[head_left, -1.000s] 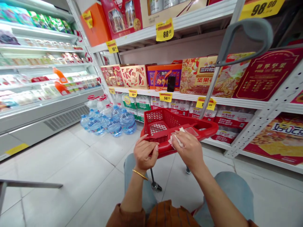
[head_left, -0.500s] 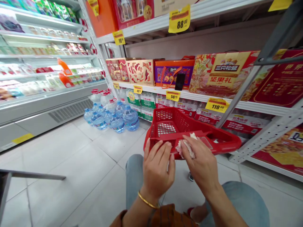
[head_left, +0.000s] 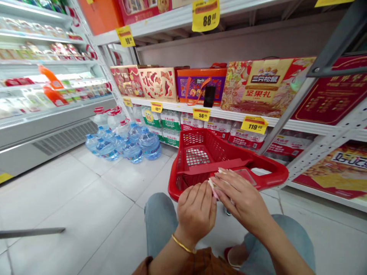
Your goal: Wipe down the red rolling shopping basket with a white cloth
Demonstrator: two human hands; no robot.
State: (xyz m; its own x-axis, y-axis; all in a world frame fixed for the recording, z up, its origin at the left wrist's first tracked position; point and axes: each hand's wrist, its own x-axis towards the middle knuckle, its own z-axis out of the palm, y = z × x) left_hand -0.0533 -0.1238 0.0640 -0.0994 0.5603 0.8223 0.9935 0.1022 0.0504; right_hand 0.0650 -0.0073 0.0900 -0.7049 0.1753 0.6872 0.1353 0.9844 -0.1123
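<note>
A crumpled white tissue [head_left: 214,184] sits pinched between the two hands of a seated person, just in front of the near rim of a red plastic shopping basket [head_left: 266,176] in a supermarket aisle. The right hand [head_left: 243,198] lies over the tissue with fingers extended and pressed on it; the left hand [head_left: 197,211], a gold bangle [head_left: 183,245] at its wrist, is curled with fingertips meeting the tissue from the 9 o'clock side. The basket, its mesh walls bare, stands at 12 o'clock from the hands, and a grey handle bar [head_left: 289,110] rises from it toward 1 o'clock. Blue-jeaned knees [head_left: 160,214] frame the hands below.

Beyond the basket, a white shelf [head_left: 223,113] carries yellow price tags reading 49, 58 and 119, with 88 and 98 on the shelf above. Gift boxes line it: an orange-and-purple one marked "Obeild" [head_left: 197,84], with a black phone [head_left: 209,96] propped against it, and a red-and-gold box [head_left: 258,86] printed with Chinese characters. At 10 o'clock, large water jugs [head_left: 129,141] cluster on the tiled floor beside a refrigerated case [head_left: 43,95].
</note>
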